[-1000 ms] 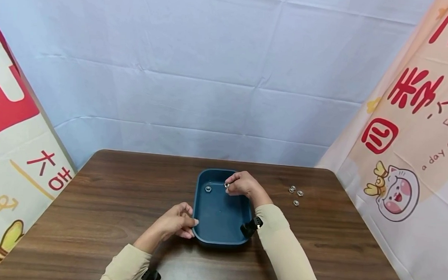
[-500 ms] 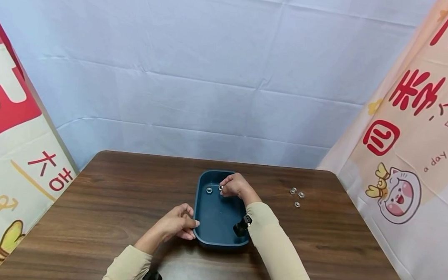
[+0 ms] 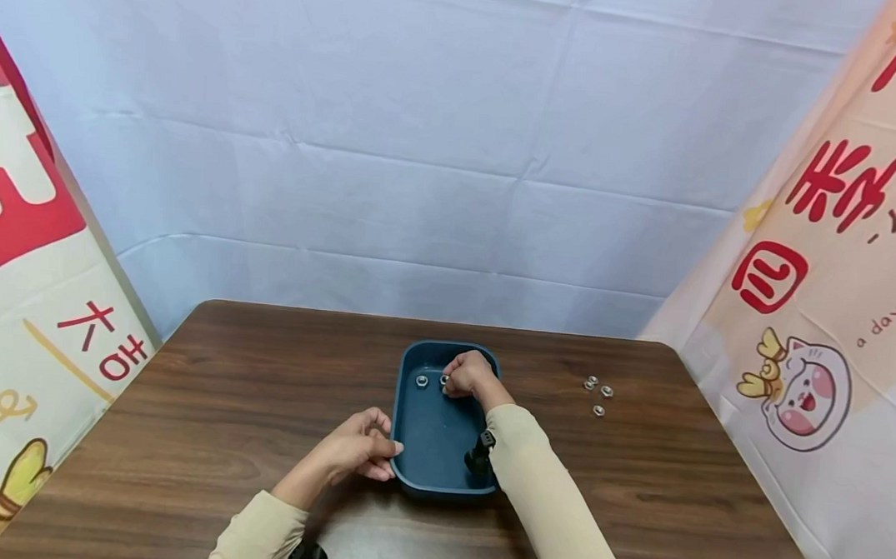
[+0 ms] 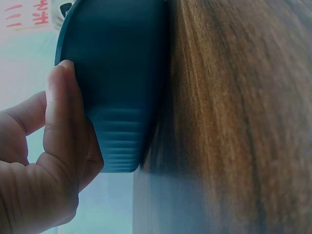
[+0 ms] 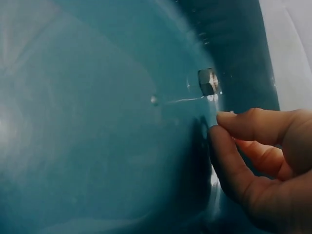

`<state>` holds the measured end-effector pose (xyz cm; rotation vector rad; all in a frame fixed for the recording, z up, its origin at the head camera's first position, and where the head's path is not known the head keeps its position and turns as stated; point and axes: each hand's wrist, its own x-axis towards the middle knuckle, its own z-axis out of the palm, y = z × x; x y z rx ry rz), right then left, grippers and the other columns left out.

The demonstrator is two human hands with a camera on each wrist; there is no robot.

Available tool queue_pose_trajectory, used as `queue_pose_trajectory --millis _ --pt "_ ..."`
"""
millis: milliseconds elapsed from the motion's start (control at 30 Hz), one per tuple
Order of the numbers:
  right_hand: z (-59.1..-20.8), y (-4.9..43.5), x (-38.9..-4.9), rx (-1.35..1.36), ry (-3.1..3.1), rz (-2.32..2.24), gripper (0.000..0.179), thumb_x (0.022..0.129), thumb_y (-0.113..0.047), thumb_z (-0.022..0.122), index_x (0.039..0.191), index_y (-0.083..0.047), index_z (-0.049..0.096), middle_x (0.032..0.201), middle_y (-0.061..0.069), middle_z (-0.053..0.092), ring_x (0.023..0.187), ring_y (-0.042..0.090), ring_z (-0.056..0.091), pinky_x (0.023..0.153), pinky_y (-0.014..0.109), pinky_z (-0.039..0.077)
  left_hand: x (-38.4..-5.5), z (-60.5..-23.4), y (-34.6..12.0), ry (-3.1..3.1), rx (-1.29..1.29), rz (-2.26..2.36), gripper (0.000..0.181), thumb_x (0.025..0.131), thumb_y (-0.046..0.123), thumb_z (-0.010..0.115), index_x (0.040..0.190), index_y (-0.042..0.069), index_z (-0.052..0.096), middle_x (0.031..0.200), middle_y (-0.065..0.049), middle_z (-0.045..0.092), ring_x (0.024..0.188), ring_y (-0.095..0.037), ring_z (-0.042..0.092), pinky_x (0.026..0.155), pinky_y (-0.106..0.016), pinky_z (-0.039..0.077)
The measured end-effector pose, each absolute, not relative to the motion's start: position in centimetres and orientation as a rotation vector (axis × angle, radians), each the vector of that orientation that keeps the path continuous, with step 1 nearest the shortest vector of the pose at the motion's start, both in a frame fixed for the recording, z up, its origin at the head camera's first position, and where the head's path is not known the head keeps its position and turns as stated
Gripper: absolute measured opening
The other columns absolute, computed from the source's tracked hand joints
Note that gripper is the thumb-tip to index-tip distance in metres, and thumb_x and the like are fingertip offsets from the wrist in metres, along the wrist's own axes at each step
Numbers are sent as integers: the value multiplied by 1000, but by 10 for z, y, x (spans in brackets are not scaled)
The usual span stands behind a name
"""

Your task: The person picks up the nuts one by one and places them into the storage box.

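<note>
A dark blue rectangular tray (image 3: 440, 458) stands on the wooden table. My left hand (image 3: 358, 449) grips its near left side, with the thumb at the rim; in the left wrist view this hand (image 4: 58, 141) lies along the outer wall. My right hand (image 3: 470, 374) is inside the tray at the far end, thumb and fingers pinched together at a metal hex nut (image 3: 443, 380). The right wrist view shows the pinched hand (image 5: 268, 161) low over the tray floor, the fingers hiding most of what they hold. Another hex nut (image 3: 422, 381) lies to its left on the tray floor.
Several loose hex nuts (image 3: 598, 410) lie on the table (image 3: 635, 471) to the right of the tray. A pale cloth backdrop (image 3: 393, 160) hangs behind the table, with printed banners (image 3: 798, 353) on both sides.
My right hand has moved left and down inside the tray with the hex nut, toward the nut lying there. My left hand keeps its place on the tray.
</note>
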<state>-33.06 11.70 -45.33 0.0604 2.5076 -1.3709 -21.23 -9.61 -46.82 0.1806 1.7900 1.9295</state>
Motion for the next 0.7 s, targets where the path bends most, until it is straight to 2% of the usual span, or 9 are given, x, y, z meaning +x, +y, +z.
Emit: queue_pose_trajectory --millis 133,200,367,400,500,600,700 --pt "-454 118 -331 48 2578 -1290 17 75 12 64 89 3 68 85 11 62 67 21 64 63 36 56 -213 -467 -95 1790 182 1930 33 82 1 64 99 -2 36 69 -12 53 50 -17 60 48 -26 54" --pt "-453 118 -332 14 2611 -1231 11 76 11 64 76 0 65 74 8 60 64 22 63 60 35 55 -213 -467 -95 1795 183 1929 33 83 1 64 99 -1 36 69 -12 53 50 -17 60 47 -26 53" --pt "-453 119 -331 -12 2647 -1153 20 77 7 64 61 -4 58 60 7 59 59 20 62 59 35 54 -211 -466 -94 1794 183 1929 32 83 1 64 99 -1 36 68 -12 53 50 -17 60 47 -26 53" --pt "-454 120 -330 -8 2645 -1157 16 77 7 64 65 -3 62 65 8 62 60 19 62 61 36 55 -210 -465 -94 1792 183 1930 31 83 1 64 99 0 36 68 -12 53 50 -17 60 47 -26 53" --pt "-454 120 -329 -8 2629 -1177 19 78 7 63 63 -4 60 65 8 61 61 19 62 62 36 55 -210 -465 -94 1791 183 1933 32 83 1 64 99 -1 36 68 -12 53 50 -17 60 47 -25 53" --pt "-453 120 -329 -27 2618 -1191 27 78 7 61 58 -8 53 59 4 54 58 17 58 58 32 52 -210 -465 -94 1792 185 1933 32 83 1 64 99 -1 36 68 -12 54 50 -16 60 47 -25 53" --pt "-451 121 -329 -58 2620 -1201 34 77 8 60 54 -11 45 53 2 44 52 15 45 51 27 42 -210 -464 -94 1794 182 1928 31 83 1 63 99 -2 36 68 -12 54 50 -16 60 48 -25 53"
